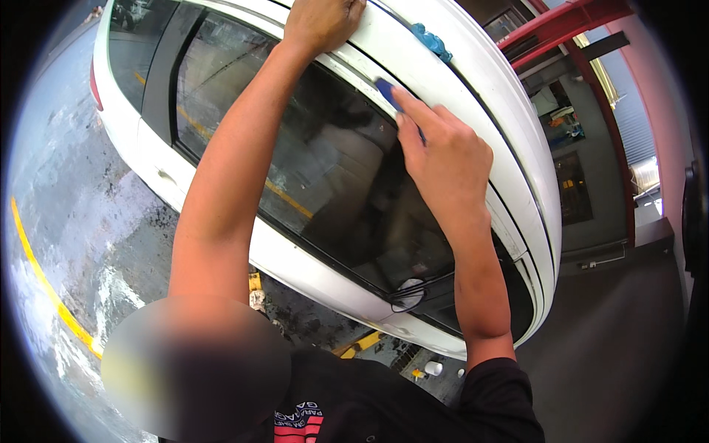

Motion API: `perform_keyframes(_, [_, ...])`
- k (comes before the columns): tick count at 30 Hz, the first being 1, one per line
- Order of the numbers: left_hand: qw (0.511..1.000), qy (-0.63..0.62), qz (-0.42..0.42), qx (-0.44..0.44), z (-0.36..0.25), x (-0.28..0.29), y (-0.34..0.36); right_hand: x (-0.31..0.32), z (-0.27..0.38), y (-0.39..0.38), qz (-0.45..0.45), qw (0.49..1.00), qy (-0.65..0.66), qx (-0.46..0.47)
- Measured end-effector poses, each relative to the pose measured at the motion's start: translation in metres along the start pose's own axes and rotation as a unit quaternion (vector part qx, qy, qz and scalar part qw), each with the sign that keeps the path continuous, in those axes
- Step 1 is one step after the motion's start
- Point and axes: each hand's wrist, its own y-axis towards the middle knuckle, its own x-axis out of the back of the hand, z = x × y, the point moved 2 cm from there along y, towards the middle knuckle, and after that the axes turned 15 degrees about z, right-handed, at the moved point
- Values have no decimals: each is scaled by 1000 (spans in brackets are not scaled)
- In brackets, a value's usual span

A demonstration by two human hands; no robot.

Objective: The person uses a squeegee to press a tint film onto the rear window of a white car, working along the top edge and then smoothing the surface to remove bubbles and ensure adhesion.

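Note:
A white car (377,319) stands in front of me, with dark side windows (325,162). My right hand (450,151) pinches a flat blue plastic scraper (385,92), index finger stretched along it. The scraper's tip rests at the door frame above the window. Higher up along the roof edge, my left hand (325,23) is closed against the white trim. Its fingertips are mostly hidden, so anything in them cannot be made out. A crumpled blue-green cloth (432,42) lies on the roof (487,81), beyond the scraper.
Thin black cords loop around the white side mirror (408,294). Below the car, a white cup-like object (433,368) and yellow blocks (362,344) sit on the stained grey floor (118,214). A red beam (561,33) and grey wall (613,317) stand beyond the car.

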Motion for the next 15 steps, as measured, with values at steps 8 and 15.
perform_keyframes(8, [1000, -11, -22, -7, 2, 0, 0, -11, -14, -7, 51, 998, -41, -18])
perform_keyframes(15, [1000, -5, -27, -11, -1, 0, -4, -21, -1, -3, 39, 993, -99, -58])
